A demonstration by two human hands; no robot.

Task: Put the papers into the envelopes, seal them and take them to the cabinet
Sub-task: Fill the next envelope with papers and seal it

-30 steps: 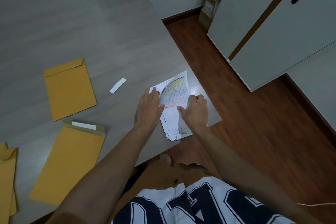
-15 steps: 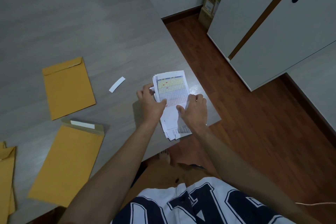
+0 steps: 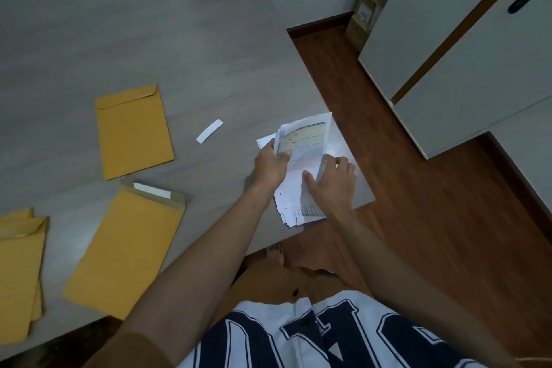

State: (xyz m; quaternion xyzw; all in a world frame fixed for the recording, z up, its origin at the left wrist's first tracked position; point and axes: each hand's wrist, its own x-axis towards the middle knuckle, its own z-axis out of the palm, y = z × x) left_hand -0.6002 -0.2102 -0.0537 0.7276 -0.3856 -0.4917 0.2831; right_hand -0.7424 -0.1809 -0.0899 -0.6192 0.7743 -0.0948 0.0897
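A stack of printed papers (image 3: 294, 203) lies at the near right corner of the grey table (image 3: 149, 24). My left hand (image 3: 270, 166) pinches a few top sheets (image 3: 307, 137) with a coloured chart and lifts their left edge off the stack. My right hand (image 3: 333, 185) presses flat on the stack's right side. An open yellow envelope (image 3: 125, 251) with its white adhesive strip showing lies to the left. A closed-looking yellow envelope (image 3: 134, 131) lies beyond it. More envelopes (image 3: 18, 272) are piled at the left edge.
A peeled white strip (image 3: 209, 131) lies on the table between envelopes and papers. A white cabinet (image 3: 466, 48) with black handles stands at the right across a wooden floor (image 3: 418, 218). Cardboard boxes (image 3: 369, 0) stand by the wall.
My left hand has closed on the top sheets and raised them from the stack, shifting slightly right. My right hand stays pressed on the stack.
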